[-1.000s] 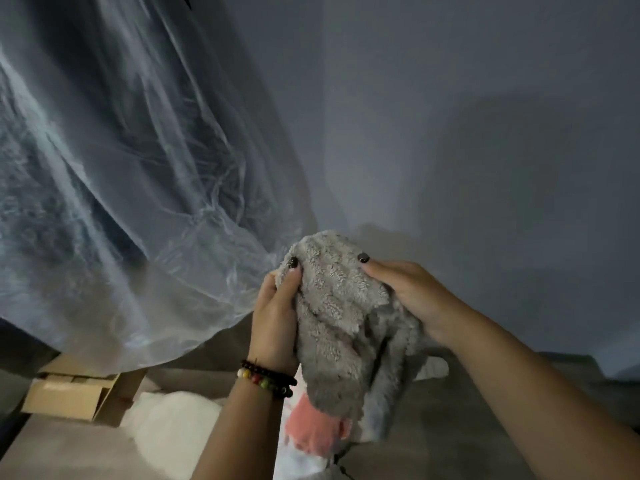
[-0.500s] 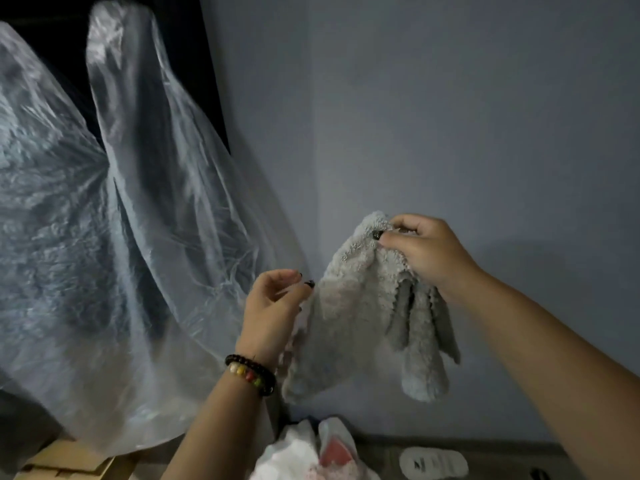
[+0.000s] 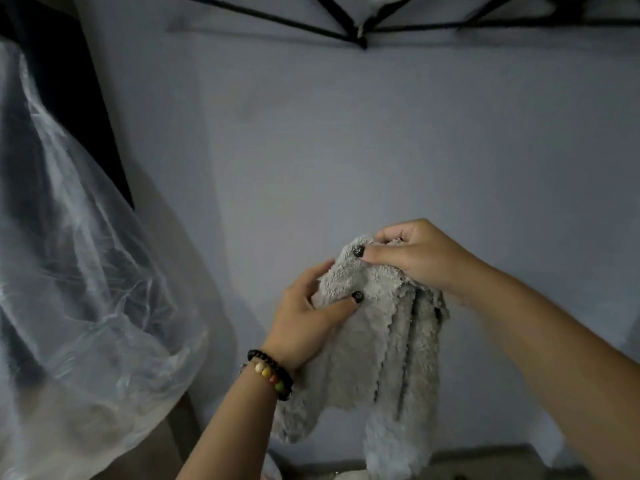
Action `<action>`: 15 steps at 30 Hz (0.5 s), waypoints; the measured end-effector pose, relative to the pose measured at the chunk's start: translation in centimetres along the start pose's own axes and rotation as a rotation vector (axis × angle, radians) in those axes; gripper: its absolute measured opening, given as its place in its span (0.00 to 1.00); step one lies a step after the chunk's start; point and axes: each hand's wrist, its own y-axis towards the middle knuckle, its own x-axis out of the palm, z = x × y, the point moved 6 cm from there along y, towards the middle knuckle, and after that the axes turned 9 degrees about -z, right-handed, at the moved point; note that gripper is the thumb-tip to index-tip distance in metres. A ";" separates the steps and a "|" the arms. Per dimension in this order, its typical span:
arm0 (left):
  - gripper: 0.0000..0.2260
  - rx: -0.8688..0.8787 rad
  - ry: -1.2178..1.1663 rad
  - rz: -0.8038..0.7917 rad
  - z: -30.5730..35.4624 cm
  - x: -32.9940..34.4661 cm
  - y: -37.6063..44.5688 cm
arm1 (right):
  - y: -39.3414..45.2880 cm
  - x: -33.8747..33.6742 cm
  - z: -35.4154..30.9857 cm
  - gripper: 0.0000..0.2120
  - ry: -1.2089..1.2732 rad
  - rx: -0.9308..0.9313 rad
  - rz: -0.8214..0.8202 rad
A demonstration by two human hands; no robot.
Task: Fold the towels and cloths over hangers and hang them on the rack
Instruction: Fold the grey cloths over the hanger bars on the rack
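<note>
Both grips (image 3: 308,317) (image 3: 412,254) pinch grey towel (image 3: 388,358) top; rest hangs.

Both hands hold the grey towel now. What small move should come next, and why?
Probably draw the hands apart to spread the grey towel. The left hand and right hand both pinch its bunched top, and it hangs in folds, with no hanger in it.

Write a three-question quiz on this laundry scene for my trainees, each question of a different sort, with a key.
1. True or false: both hands grip the grey towel.
2. Which wrist wears the beaded bracelet? A) left B) right
3. Fill in: the clear plastic sheet hangs on the ____ side of the view.

Key: 1 true: the left hand and the right hand both pinch the towel near its top. 2 A. 3 left.
</note>
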 end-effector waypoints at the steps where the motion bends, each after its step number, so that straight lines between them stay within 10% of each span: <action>1: 0.20 0.017 0.009 -0.014 0.4 2.0 0.5 | -0.9 -1.7 1.1 0.05 -0.034 0.021 -0.001; 4: 0.08 0.065 -0.018 -0.085 1.8 7.7 1.8 | -3.5 -7.1 4.6 0.09 -0.110 0.074 0.012; 15: 0.13 0.070 -0.416 -0.465 4.2 21.6 9.3 | -8.5 -21.0 10.9 0.06 -0.269 -0.031 0.204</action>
